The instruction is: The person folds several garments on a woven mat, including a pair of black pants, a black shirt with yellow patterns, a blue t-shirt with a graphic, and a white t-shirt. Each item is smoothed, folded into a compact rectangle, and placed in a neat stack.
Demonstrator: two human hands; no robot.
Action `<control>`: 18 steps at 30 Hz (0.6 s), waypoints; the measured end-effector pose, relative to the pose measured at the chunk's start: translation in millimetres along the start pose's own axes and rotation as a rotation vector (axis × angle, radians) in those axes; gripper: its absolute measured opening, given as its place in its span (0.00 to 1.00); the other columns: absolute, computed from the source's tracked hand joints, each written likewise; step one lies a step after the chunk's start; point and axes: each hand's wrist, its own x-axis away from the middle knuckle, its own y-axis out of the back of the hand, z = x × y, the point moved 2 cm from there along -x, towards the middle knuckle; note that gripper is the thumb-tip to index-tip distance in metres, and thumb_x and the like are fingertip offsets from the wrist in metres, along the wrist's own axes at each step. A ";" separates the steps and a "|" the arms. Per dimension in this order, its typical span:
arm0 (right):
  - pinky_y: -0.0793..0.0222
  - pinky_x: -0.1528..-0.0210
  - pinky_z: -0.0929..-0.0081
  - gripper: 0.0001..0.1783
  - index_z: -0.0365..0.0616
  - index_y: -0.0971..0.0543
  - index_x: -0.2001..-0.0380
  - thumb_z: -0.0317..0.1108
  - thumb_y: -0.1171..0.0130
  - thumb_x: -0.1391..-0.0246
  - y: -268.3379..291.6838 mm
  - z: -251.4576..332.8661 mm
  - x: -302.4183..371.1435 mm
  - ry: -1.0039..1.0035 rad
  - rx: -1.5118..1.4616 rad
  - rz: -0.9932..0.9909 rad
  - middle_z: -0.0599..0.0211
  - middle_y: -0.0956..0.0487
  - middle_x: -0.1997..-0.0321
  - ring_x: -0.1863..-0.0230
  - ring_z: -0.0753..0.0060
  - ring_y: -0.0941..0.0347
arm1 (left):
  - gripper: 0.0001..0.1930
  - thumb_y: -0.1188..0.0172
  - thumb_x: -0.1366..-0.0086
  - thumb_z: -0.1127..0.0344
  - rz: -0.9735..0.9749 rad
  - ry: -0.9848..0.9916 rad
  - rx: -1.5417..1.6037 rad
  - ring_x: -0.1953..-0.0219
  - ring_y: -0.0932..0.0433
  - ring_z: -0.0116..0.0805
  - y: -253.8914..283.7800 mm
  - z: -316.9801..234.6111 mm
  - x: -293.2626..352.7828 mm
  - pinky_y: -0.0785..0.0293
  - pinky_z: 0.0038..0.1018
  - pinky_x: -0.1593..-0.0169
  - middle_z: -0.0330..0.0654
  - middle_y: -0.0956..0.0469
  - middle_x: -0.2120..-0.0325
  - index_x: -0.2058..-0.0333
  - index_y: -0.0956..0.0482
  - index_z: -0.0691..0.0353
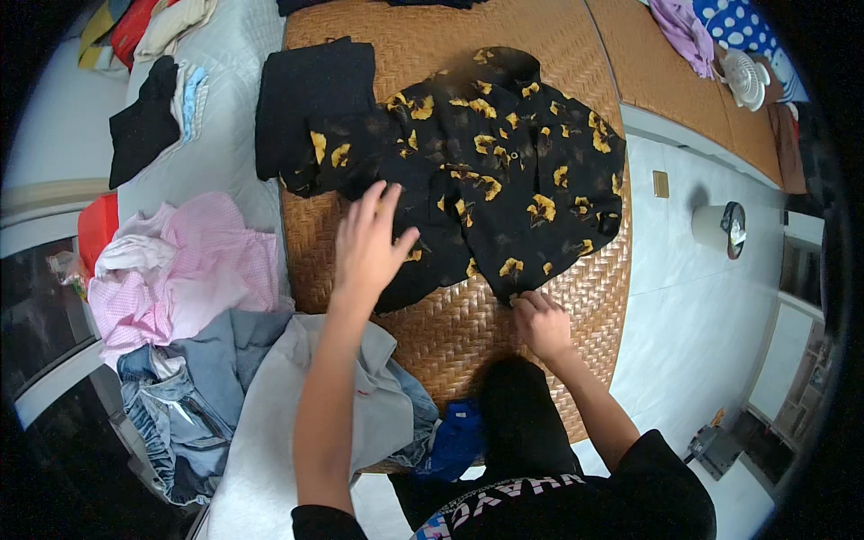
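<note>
A black shirt with yellow flower print (pixel 504 171) lies spread on a woven brown mat (pixel 450 346), its collar at the far side and its hem toward me. My right hand (pixel 543 324) pinches the lower hem near the front opening. Over the shirt's left part, my left hand (pixel 367 243) hovers or rests with fingers stretched and thumb apart; whether it touches the cloth I cannot tell. Folded black cloth (pixel 315 94) lies at the far left of the mat, partly under the shirt's left sleeve.
Left of the mat are a pink checked garment (pixel 193 256), blue jeans (pixel 180 405), a light grey garment (pixel 360 405) and a black folded item (pixel 148 117). A blue bag-like item (pixel 453 441) sits by my leg. On the tiled floor at right stands a white bin (pixel 715 227).
</note>
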 end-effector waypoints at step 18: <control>0.27 0.64 0.61 0.08 0.43 0.23 0.67 0.28 0.40 0.54 63.1 -168.3 94.8 -0.251 0.025 -0.209 0.61 0.23 0.60 0.64 0.51 0.24 | 0.07 0.36 0.52 0.73 0.232 -0.108 0.073 0.51 0.30 0.41 -13.9 -71.3 122.8 0.32 0.40 0.52 0.39 0.28 0.61 0.72 0.24 0.58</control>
